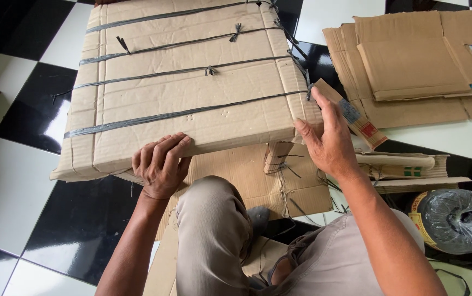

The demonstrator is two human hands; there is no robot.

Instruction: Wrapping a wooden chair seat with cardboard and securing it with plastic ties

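Packing workplace: checkered floor (pixel 11 181), cardboard stacks (pixel 411 60), twine (pixel 455 219)

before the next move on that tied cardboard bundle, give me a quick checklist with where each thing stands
1. Left hand on the near edge of the cardboard bundle, fingers curled over it: ok.
2. Right hand on the bundle's right corner, by a loose cardboard strip: ok.
3. Dark straps across the top lie flat and knotted: ok.
4. Straps on the underside: cannot tell, hidden.
5. Bundle lying flat: not ok, its near edge sits raised over the knee.
6. Roll of strap close at the right: ok.
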